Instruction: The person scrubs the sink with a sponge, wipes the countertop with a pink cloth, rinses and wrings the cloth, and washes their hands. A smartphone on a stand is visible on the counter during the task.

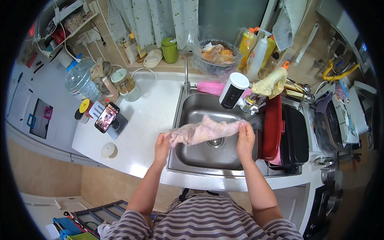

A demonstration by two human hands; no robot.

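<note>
A damp-looking pale pink cloth [207, 130] is stretched between my two hands over a stainless steel sink [204, 159]. My left hand [162, 146] grips its left end, above the sink's left rim. The other end is pinched in my right hand [245, 139], over the right part of the basin. The cloth hangs slightly twisted, with greyish stains near its middle. Below it the drain strainer [215, 142] is partly visible. Behind my right hand stands the faucet [249, 103] with a white and black water filter [234, 90] attached.
A phone [107, 117] on a stand and a white scalloped object [108, 150] sit on the left counter. Red [272, 132] and black [295, 136] pans stand at the sink's right. A bagged bowl of food scraps [217, 55] and soap bottles [257, 54] line the sill behind.
</note>
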